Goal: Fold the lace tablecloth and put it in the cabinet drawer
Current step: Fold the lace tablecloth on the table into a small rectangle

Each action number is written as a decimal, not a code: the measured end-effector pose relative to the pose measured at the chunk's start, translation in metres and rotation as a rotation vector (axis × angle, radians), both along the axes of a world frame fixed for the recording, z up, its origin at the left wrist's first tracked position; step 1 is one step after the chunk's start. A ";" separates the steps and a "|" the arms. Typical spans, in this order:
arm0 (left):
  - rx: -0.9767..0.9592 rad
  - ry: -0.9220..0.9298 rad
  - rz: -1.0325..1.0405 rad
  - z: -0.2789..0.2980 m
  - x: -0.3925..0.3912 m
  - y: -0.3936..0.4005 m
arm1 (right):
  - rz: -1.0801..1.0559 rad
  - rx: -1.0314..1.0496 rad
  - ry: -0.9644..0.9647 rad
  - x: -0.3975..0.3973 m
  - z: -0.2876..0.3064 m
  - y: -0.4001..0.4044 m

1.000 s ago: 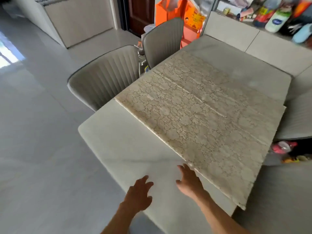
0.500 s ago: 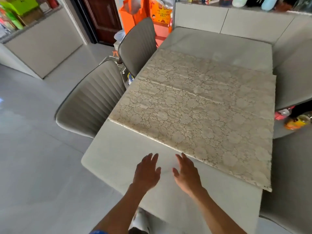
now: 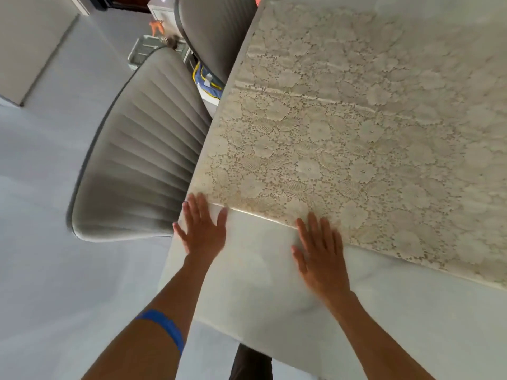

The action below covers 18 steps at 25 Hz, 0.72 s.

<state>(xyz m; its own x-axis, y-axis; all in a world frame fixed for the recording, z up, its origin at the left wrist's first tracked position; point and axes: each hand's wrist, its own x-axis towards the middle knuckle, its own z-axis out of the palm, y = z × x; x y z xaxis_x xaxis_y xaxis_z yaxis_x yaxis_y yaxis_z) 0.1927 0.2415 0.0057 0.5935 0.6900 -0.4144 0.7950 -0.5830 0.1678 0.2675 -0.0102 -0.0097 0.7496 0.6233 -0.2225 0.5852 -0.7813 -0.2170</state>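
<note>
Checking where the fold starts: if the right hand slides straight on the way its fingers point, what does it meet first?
The right hand would meet the lace tablecloth's near edge; its fingertips look already there.

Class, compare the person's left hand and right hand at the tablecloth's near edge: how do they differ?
The left hand sits at the lace tablecloth's near corner by the table edge; the right hand is further along the cloth's edge. The left forearm wears a blue band; the right forearm is bare. Both hands lie flat, fingers spread, gripping nothing.
</note>
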 end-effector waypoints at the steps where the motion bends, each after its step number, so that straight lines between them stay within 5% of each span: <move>1: -0.006 0.019 0.029 0.001 -0.005 0.009 | -0.006 -0.015 0.005 -0.002 0.001 -0.009; 4: 0.114 0.038 -0.018 0.010 0.002 0.006 | -0.138 -0.016 0.006 -0.005 0.011 0.005; 6: 0.183 -0.074 -0.288 0.018 0.025 -0.018 | -0.165 0.016 0.044 -0.006 0.020 0.040; 9: -0.047 -0.194 -0.755 0.011 0.057 -0.069 | -0.150 0.067 0.034 0.005 0.015 0.047; 18: 0.063 -0.071 -0.586 0.019 0.075 -0.114 | -0.574 -0.208 -0.039 0.043 0.027 -0.236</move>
<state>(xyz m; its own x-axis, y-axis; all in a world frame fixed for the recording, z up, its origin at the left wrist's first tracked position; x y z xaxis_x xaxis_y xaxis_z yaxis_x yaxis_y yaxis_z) 0.2675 0.1278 0.0245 0.9078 0.2611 -0.3282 0.3258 -0.9318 0.1598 0.3101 -0.2461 0.0170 0.9630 0.0635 -0.2619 0.0624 -0.9980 -0.0125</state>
